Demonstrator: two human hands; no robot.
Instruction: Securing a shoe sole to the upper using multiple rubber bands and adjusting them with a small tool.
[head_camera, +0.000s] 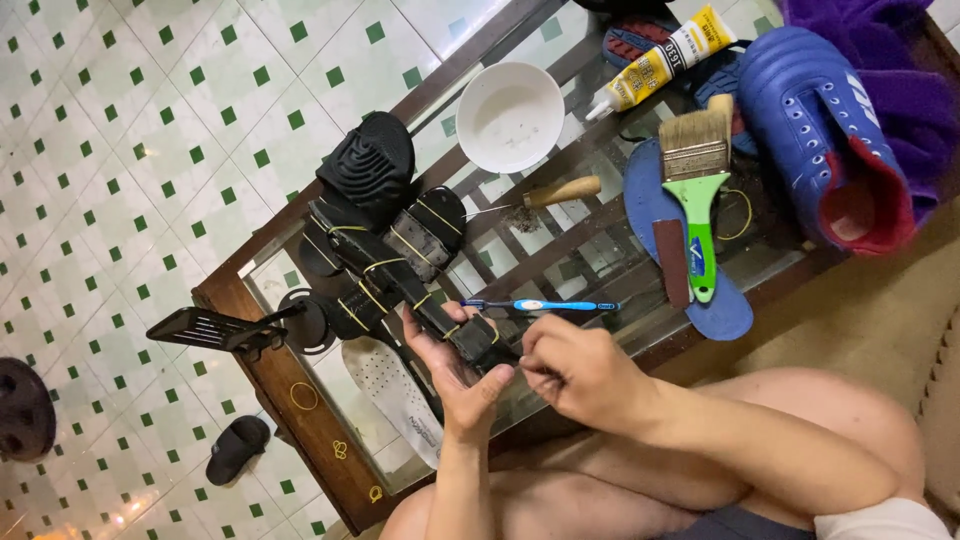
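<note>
Home living room used for shoe repair: tiled floor (150, 120) (white with green squares), glass coffee table (300, 400), glue tube (660, 60), brush (697, 180), shoe (815, 130).

The left hand (455, 365) rose from the bottom edge on a bare forearm, palm open toward the camera, fingers spread and curled upward, thumb angled to the right. The right hand (575, 365) came in from the right on a bare forearm, knuckles up, fingers bunched in a pinch beside the left thumb.
</note>
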